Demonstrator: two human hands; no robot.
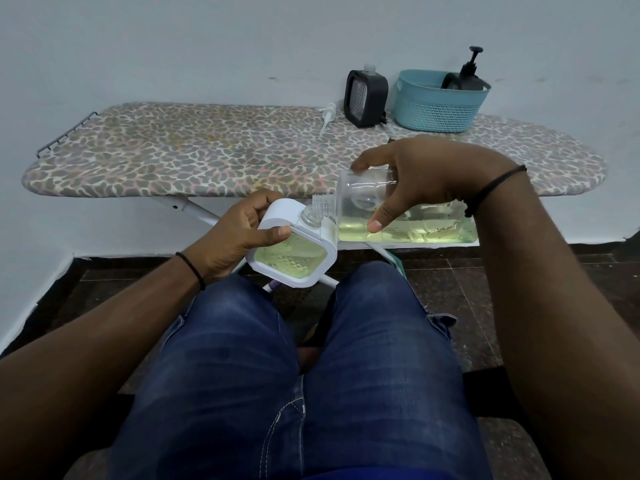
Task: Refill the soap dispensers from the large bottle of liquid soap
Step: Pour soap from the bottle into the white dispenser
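My right hand (pixel 420 178) grips a large clear bottle (pixel 408 225) of yellow-green liquid soap, tipped on its side with its threaded neck pointing left. The bottle's neck meets the open mouth of a white square soap dispenser (pixel 294 252). My left hand (pixel 242 233) holds that dispenser tilted above my knees, thumb on its front face. Yellow-green soap shows through the dispenser's clear patterned window.
An ironing board (pixel 207 154) with a leopard-print cover stands in front of me. On its far right are a black dispenser (pixel 365 98) without its pump, a loose white pump (pixel 327 117), and a teal basket (pixel 438 105) holding another black pump dispenser (pixel 467 76).
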